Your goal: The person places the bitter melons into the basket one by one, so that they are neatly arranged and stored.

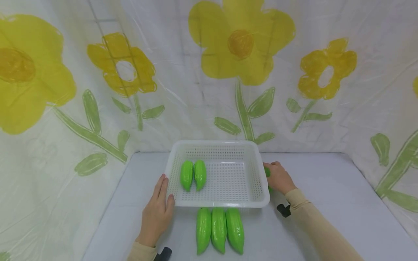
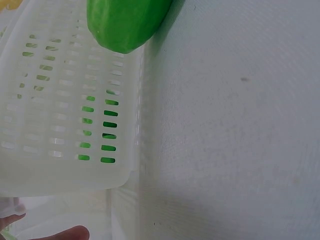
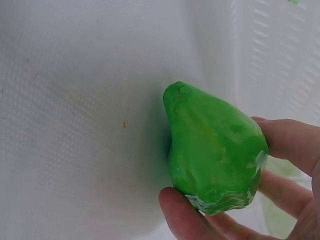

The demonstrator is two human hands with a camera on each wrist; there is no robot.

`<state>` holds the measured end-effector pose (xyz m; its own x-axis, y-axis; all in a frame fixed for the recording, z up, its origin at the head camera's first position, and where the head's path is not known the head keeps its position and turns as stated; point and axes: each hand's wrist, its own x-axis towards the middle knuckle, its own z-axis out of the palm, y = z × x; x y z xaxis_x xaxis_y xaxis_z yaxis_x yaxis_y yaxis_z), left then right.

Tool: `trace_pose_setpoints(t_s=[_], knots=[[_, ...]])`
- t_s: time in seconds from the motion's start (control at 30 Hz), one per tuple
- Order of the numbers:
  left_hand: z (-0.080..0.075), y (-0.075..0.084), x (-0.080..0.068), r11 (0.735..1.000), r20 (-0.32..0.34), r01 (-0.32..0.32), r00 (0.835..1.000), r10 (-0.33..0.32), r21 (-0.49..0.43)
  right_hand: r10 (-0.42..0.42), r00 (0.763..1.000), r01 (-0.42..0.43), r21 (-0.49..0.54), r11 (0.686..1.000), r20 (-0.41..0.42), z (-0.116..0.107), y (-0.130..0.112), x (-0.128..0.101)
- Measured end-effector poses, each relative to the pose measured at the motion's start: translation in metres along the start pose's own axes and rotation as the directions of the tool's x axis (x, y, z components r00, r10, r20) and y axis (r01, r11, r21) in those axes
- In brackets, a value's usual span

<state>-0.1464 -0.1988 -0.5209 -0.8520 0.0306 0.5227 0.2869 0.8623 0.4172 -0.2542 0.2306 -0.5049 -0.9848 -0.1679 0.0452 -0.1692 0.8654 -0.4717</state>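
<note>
A white slotted plastic basket (image 1: 222, 204) stands on the table. Two glossy green, elongated, pointed fruits lie side by side in its left half, a left one (image 1: 187, 175) and a right one (image 1: 200, 174). My left hand (image 1: 156, 214) rests along the basket's left side, fingers straight, thumb at the front corner. Beyond the right wall, my right hand (image 1: 280, 178) grips another green fruit (image 3: 215, 150) between thumb and fingers; the basket rim partly hides it in the head view. Three more lie in a row before the basket: left (image 1: 204, 230), middle (image 1: 218, 230) and right (image 1: 234, 230).
The white-covered table (image 1: 313, 170) extends to both sides of the basket. Behind it hangs a pale curtain (image 1: 176, 108) printed with yellow flowers. Black wrist-camera mounts show beneath the left sleeve (image 1: 142, 252) and the right sleeve (image 1: 298, 198).
</note>
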Motion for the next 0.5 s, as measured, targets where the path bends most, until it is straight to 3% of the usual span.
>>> trace_pose_setpoints(t_s=[0.2, 0.5], knots=[[0.0, -0.001, -0.001, 1.0, -0.016, -0.012, 1.0, 0.012, 0.002, 0.0, 1.0, -0.001, -0.049, 0.999, -0.016, -0.014, 0.0, 0.003], [0.001, -0.001, 0.0, 1.0, -0.023, -0.021, 1.0, 0.021, 0.004, -0.027, 0.994, 0.018, -0.086, 0.996, -0.102, -0.06, -0.015, -0.001]])
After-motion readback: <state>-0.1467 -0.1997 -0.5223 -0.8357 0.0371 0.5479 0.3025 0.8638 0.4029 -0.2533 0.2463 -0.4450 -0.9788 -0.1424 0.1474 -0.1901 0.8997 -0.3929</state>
